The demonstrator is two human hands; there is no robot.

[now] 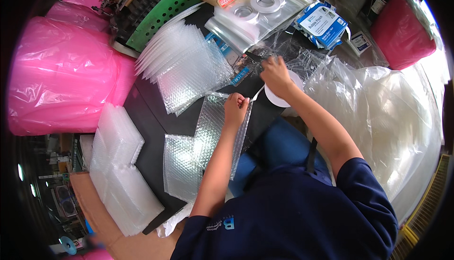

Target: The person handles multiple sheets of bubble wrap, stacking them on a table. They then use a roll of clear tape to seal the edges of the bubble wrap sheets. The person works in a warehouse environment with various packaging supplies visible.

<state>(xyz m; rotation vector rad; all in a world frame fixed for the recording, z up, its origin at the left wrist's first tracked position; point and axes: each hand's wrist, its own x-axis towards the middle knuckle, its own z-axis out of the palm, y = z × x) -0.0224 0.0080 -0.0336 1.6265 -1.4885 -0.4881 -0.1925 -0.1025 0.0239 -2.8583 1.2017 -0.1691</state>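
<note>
A bubble-wrap pouch (215, 118) lies flat on the black table in front of me, overlapping another bubble pouch (179, 160). At its upper right corner, my left hand (236, 110) is closed, thumb and fingers pinching a narrow white tape strip (258, 93) against the pouch's top edge. The strip runs to a white tape roll (279, 100) at the table's right side. Over that roll is my right hand (278, 78), its fingers loosely bent and apart, with nothing visible in them; it partly covers the roll.
Fanned bubble pouches (189, 66) lie beyond my left hand; another stack (118, 165) sits at the left. Farther back are two tape rolls (267, 1) on clear film and a blue-white packet (324, 26). Pink bundles (71, 80) stand left, a large clear plastic bag (378, 113) right.
</note>
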